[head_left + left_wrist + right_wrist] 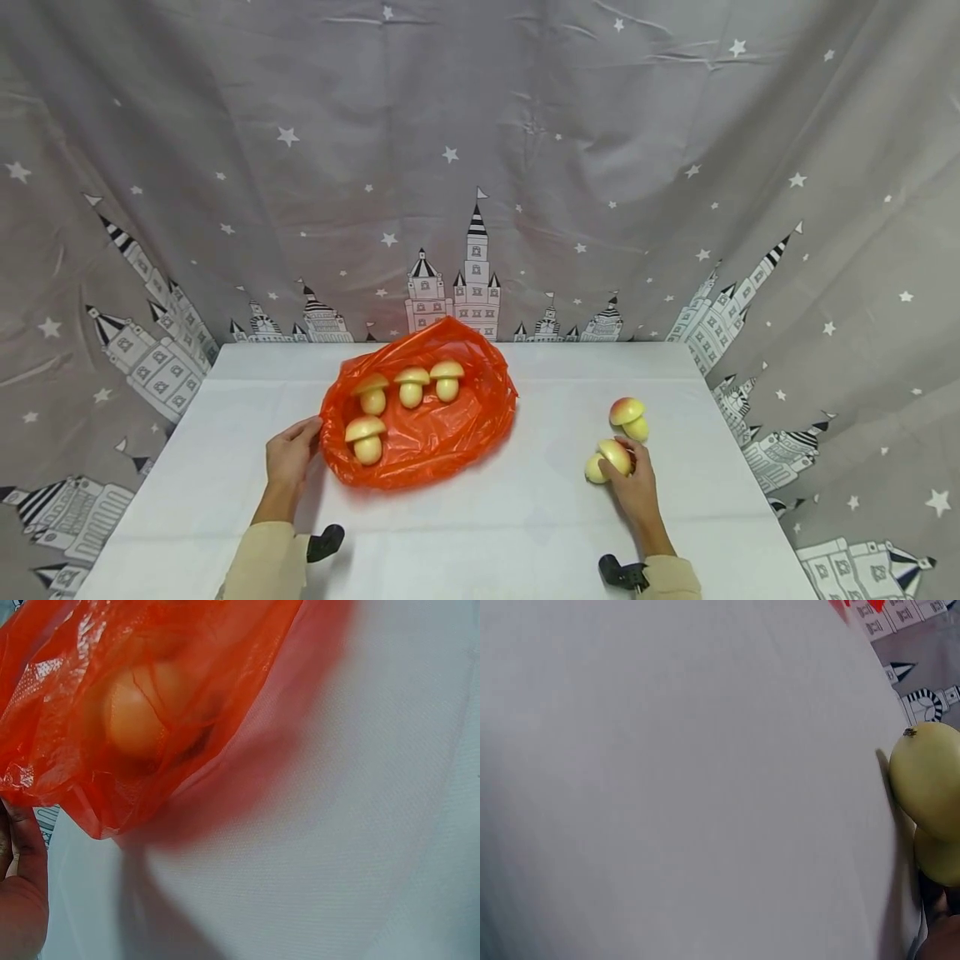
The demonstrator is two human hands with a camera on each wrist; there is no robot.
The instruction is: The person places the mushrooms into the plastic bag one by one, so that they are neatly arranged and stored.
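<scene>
On the left half of the table, an open red plastic bag (pixel 450 442) holds several yellow toy mushrooms (pixel 367 440) with reddish-tinged caps. My left hand (pixel 288 458) pinches the bag's left rim. In the left wrist view, a rounded yellow mushroom (pixel 139 712) shows through the thin plastic, and part of the hand (pixel 22 900) touches the bag's edge. Over on the right, my right hand (pixel 637 492) grips a toy mushroom (pixel 613 457) by its cap, the stem pointing left. Just beyond it lies another toy mushroom (pixel 628 417). The right wrist view catches the gripped mushroom (pixel 930 780) at its edge.
A white cloth covers the table (pixel 525 533). Behind and around it hangs a grey curtain (pixel 525 150) printed with castles and stars. Black camera mounts (pixel 325 543) stick out from both wrists.
</scene>
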